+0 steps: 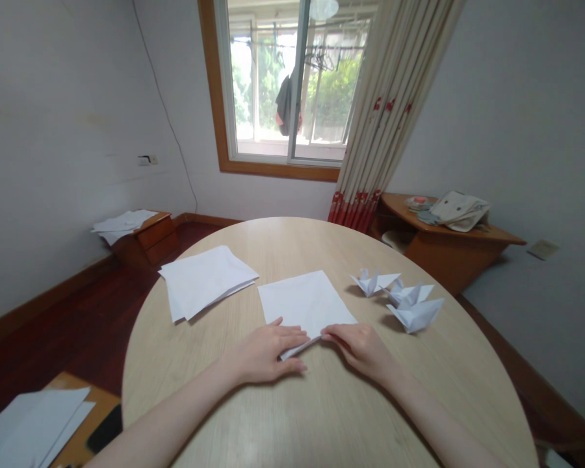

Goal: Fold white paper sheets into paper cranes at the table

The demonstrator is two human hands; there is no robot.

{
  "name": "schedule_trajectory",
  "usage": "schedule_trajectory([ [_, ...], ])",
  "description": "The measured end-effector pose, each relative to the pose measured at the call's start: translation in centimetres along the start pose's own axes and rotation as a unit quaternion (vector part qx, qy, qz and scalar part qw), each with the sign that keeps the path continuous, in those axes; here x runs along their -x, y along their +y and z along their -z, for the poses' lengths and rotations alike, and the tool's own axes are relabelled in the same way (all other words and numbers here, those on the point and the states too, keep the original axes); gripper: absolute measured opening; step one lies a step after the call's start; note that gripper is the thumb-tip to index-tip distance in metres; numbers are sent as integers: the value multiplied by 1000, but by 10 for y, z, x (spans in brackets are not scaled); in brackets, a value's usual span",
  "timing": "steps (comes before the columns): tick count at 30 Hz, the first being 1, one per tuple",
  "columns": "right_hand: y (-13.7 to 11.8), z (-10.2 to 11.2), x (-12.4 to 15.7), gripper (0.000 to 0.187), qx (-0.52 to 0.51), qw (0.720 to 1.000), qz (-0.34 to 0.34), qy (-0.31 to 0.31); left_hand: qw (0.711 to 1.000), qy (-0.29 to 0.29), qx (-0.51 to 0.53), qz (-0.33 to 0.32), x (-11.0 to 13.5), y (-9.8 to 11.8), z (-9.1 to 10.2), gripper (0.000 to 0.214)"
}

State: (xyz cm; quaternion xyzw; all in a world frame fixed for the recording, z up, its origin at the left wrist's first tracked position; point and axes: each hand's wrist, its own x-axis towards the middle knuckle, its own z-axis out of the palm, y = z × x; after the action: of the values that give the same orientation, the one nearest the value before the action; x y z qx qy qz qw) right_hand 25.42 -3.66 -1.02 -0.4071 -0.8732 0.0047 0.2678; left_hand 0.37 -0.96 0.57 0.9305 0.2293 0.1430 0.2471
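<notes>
A white sheet of paper point(306, 300) lies on the round table in front of me, and its near edge looks folded over. My left hand point(268, 351) rests on the near left part of the sheet, its fingers stretched out flat and the thumb apart below the edge. With fingers pinched together, my right hand point(358, 344) grips the near edge toward the right corner. Three folded paper cranes point(416, 314) stand to the right of the sheet, close together. At the left lies a small stack of white paper point(207, 279).
The round wooden table point(283, 419) fills the foreground. More paper point(34, 422) and a dark object point(104, 429) lie on a lower surface at bottom left. A small cabinet point(151, 237) with papers stands behind left. A wooden desk point(448, 250) holds a cloth bag point(461, 211).
</notes>
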Motion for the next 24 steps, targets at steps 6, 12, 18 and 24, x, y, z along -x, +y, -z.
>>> schedule_trajectory([
  [6,3,-2,0,24,8,999,16,30,998,51,-23,8,-1,-5,-3,33],
  [12,3,0,1,24,15,1000,9,17,990,138,-31,27,0,-10,-8,36],
  [18,4,7,1,29,-10,999,-19,-46,975,219,-24,24,0,-13,-12,46],
  [24,2,19,-1,31,-46,993,-63,-91,965,259,-25,17,-1,-13,-17,45],
])
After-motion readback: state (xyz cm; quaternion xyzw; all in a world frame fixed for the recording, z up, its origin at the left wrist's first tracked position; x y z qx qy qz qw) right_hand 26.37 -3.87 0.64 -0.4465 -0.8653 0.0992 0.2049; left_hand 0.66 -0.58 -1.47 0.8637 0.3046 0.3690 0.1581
